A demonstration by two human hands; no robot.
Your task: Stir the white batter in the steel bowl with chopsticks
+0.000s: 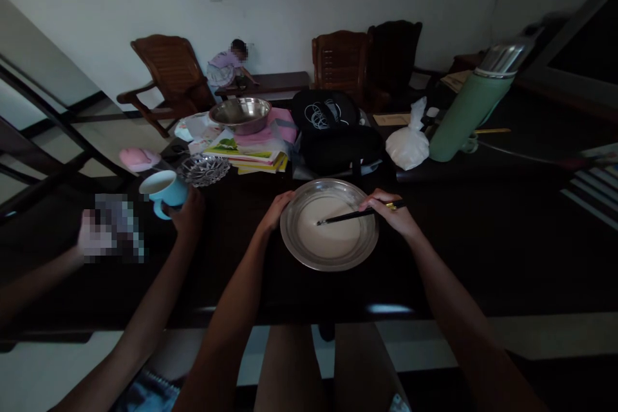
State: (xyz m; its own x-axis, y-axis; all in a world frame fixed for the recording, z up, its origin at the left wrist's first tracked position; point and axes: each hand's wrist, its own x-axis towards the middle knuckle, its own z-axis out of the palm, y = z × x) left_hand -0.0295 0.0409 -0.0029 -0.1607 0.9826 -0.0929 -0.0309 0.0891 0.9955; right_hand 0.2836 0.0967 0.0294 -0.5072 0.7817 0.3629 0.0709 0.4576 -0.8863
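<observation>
A round metal bowl (288,241) stands on the dark table in front of me, holding a pale, milky mixture (328,235). My left hand (279,209) grips the bowl's left rim, its fingers partly hidden by the edge. In my right hand (390,209) is a pair of dark chopsticks (345,216) with gold-coloured ends. Their tips dip into the mixture near the bowl's middle, and the hand is over the right rim.
To the left, another person's hand (189,212) holds a light-blue mug (167,190). Behind my bowl are a black bag (333,135), a glass dish (203,170), a second metal bowl (241,114), a bag of white powder (408,145) and a green thermos (470,112).
</observation>
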